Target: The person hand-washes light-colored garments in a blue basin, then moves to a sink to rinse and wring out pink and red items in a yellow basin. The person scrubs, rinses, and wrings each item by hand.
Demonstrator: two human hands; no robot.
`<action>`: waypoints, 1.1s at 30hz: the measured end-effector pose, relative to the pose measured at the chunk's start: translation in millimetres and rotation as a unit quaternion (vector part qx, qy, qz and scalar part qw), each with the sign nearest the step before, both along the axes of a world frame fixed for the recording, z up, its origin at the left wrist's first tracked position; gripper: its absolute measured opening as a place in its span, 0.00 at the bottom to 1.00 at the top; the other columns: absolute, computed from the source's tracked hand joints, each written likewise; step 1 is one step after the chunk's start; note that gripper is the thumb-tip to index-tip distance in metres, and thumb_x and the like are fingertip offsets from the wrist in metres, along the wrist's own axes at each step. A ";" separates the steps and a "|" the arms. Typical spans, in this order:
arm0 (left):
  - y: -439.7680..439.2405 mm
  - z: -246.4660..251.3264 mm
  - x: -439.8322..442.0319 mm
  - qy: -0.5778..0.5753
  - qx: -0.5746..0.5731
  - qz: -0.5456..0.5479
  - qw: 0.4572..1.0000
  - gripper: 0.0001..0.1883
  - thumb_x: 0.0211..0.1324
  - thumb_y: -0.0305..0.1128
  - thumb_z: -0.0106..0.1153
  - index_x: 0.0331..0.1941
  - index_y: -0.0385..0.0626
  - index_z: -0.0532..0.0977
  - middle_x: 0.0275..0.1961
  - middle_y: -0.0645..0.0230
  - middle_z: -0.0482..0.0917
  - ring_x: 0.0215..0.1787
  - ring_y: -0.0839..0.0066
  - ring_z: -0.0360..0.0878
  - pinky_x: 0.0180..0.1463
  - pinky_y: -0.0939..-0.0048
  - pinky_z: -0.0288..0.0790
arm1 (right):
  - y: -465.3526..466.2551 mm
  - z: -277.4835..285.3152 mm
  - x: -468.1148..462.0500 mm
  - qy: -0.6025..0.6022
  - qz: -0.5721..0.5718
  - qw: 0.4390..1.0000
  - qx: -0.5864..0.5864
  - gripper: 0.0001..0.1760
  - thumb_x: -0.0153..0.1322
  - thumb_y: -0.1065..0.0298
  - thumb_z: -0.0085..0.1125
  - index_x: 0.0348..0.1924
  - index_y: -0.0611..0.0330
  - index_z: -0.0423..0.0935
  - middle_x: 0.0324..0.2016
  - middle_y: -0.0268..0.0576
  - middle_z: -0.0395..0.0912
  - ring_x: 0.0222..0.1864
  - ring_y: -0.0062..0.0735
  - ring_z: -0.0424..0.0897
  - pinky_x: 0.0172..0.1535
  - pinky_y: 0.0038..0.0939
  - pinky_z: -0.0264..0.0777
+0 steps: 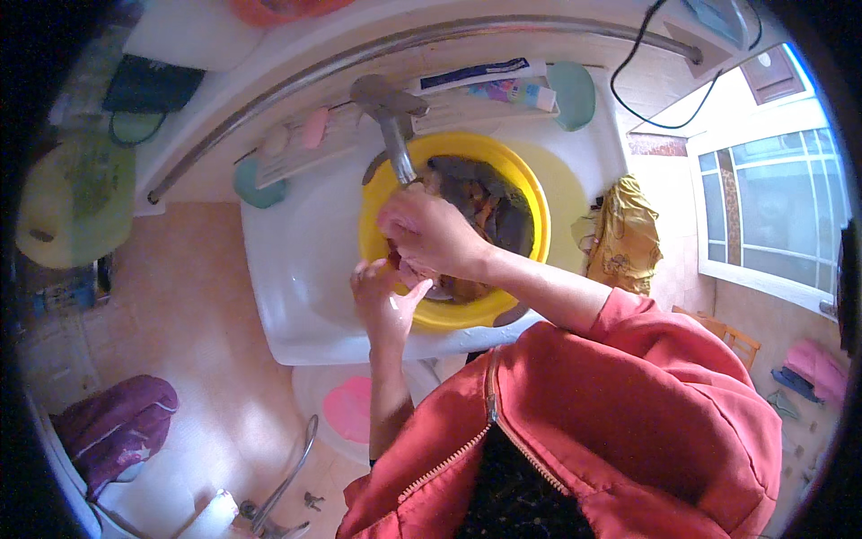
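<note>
A yellow plastic basin [539, 222] stands in the white washbasin [303, 283] and holds dark, wet cloth [515, 219]. The metal faucet [399, 151] reaches over the basin's rim. My right hand [431, 232] is over the basin just below the spout, its fingers curled on a small bunch of wet, reddish material. Below and left of it, my left hand [384, 296] is at the basin's near left rim, thumb and fingers apart, close to the same bunch. Whether the left fingers touch it cannot be told.
Behind the faucet, a ledge bears a toothpaste tube [515, 93], pink soap [315, 128] and green dishes [572, 96]. A metal rail [404, 32] crosses above. A yellow bag [623, 236] hangs at the right. Below the washbasin is a pink basin [348, 409].
</note>
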State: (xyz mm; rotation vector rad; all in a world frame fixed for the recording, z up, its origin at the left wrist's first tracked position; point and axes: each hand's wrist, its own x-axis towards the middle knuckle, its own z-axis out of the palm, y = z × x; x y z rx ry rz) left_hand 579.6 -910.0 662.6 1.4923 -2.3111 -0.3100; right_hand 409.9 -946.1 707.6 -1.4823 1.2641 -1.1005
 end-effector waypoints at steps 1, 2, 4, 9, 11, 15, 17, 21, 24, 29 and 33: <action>3.6 8.8 0.0 0.030 -0.003 0.000 1.000 0.23 0.28 0.39 0.74 0.31 0.43 0.74 0.37 0.62 0.76 0.46 0.55 0.71 0.54 0.53 0.62 | -1.6 22.1 0.8 -0.077 0.024 0.997 0.022 0.08 0.64 0.71 0.52 0.36 0.60 0.72 0.27 0.48 0.74 0.30 0.45 0.76 0.34 0.37 0.70; 4.5 23.8 -9.2 0.040 0.003 0.000 0.999 0.24 0.27 0.34 0.75 0.32 0.42 0.74 0.38 0.63 0.76 0.47 0.61 0.73 0.53 0.58 0.65 | -3.0 38.1 -0.6 -0.117 0.014 0.993 0.020 0.07 0.65 0.70 0.52 0.36 0.61 0.71 0.26 0.45 0.74 0.29 0.40 0.76 0.33 0.35 0.70; -5.0 49.0 -22.9 0.303 0.294 -0.019 0.906 0.23 0.30 0.31 0.73 0.35 0.42 0.74 0.40 0.65 0.77 0.47 0.66 0.74 0.52 0.63 0.66 | -5.5 66.8 -0.7 -0.203 0.001 0.979 0.014 0.07 0.67 0.68 0.52 0.35 0.62 0.71 0.24 0.39 0.73 0.27 0.30 0.75 0.32 0.30 0.69; -1.9 32.9 -34.6 0.321 0.302 -0.046 0.897 0.25 0.37 0.24 0.68 0.44 0.40 0.72 0.47 0.65 0.75 0.46 0.73 0.75 0.50 0.70 0.68 | 5.1 88.1 -6.7 -0.265 0.036 0.962 0.054 0.09 0.69 0.70 0.51 0.41 0.64 0.70 0.32 0.36 0.74 0.35 0.21 0.72 0.40 0.22 0.68; -4.2 34.3 -41.0 0.357 0.390 -0.103 0.843 0.23 0.43 0.25 0.63 0.46 0.40 0.70 0.47 0.66 0.75 0.46 0.72 0.74 0.51 0.70 0.68 | 9.6 84.1 -10.1 -0.254 0.017 0.964 0.072 0.10 0.69 0.70 0.52 0.42 0.63 0.70 0.33 0.36 0.75 0.36 0.21 0.72 0.42 0.22 0.68; -8.2 32.5 -46.1 0.482 0.542 -0.124 0.677 0.23 0.47 0.27 0.61 0.49 0.40 0.67 0.43 0.70 0.75 0.44 0.72 0.74 0.51 0.74 0.67 | 10.5 50.7 -53.9 -0.273 -0.118 0.953 0.060 0.13 0.69 0.69 0.52 0.47 0.59 0.70 0.41 0.40 0.76 0.39 0.24 0.75 0.45 0.23 0.69; -4.1 35.9 -45.8 0.455 0.566 -0.057 0.684 0.23 0.47 0.27 0.61 0.49 0.40 0.67 0.41 0.71 0.76 0.43 0.73 0.75 0.49 0.75 0.68 | 19.1 16.6 -80.2 -0.253 -0.132 0.948 0.142 0.19 0.70 0.58 0.52 0.51 0.58 0.67 0.46 0.43 0.73 0.44 0.31 0.74 0.47 0.31 0.69; 11.1 56.8 -59.3 0.115 0.185 -0.074 0.973 0.26 0.43 0.29 0.65 0.48 0.39 0.66 0.43 0.59 0.76 0.46 0.60 0.74 0.47 0.63 0.69 | 45.1 -9.1 -78.4 -0.226 0.002 0.846 0.483 0.40 0.68 0.35 0.40 0.60 0.59 0.56 0.53 0.46 0.68 0.57 0.42 0.66 0.51 0.50 0.66; 22.3 57.5 -64.2 0.117 0.086 -0.177 0.974 0.22 0.37 0.31 0.68 0.39 0.43 0.71 0.47 0.57 0.71 0.52 0.57 0.68 0.53 0.60 0.66 | 45.8 -57.9 -44.1 -0.582 0.062 0.609 0.536 0.39 0.67 0.30 0.34 0.40 0.62 0.71 0.35 0.49 0.77 0.37 0.42 0.78 0.42 0.48 0.71; 20.6 62.3 -73.4 0.181 -0.031 -0.210 0.960 0.25 0.36 0.47 0.69 0.37 0.45 0.73 0.56 0.59 0.67 0.60 0.55 0.63 0.60 0.63 0.59 | 53.3 -64.0 -17.7 -0.743 0.044 0.526 0.412 0.22 0.74 0.53 0.38 0.48 0.63 0.66 0.46 0.48 0.71 0.46 0.43 0.74 0.51 0.38 0.70; 9.3 36.7 -48.7 0.430 0.055 -0.051 0.900 0.20 0.53 0.47 0.58 0.40 0.42 0.71 0.56 0.61 0.69 0.62 0.61 0.62 0.63 0.60 0.55 | 43.9 -37.8 3.8 -0.704 0.033 0.583 0.404 0.15 0.72 0.58 0.45 0.42 0.61 0.69 0.32 0.44 0.77 0.32 0.38 0.78 0.38 0.40 0.75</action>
